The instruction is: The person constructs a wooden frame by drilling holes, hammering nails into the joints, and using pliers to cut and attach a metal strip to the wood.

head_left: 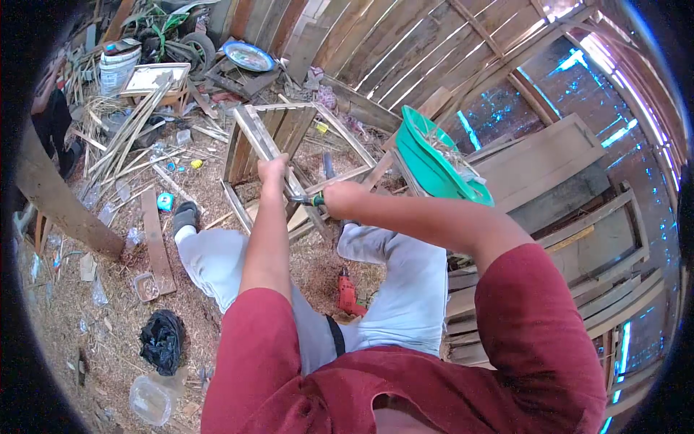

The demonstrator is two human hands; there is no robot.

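Observation:
My left hand (272,171) is closed round a light wooden strip (254,134) that lies slanting across a wooden frame (347,141). To its right, my right hand (343,198) grips the dark green handle of a hand tool (312,199). The tool's metal end reaches left to the strip, just below my left hand. What kind of tool it is I cannot make out for certain. The frame stands on the ground between my feet, with boards on its left side. A red power drill (348,293) lies on the ground between my legs.
A green basin (434,159) with scraps stands to the right, near stacked boards (564,166). At the left are a wooden post (69,199), a bundle of sticks (137,134), a blue tape measure (165,202) and a black bag (162,341). Part of another person (54,126) shows at the far left.

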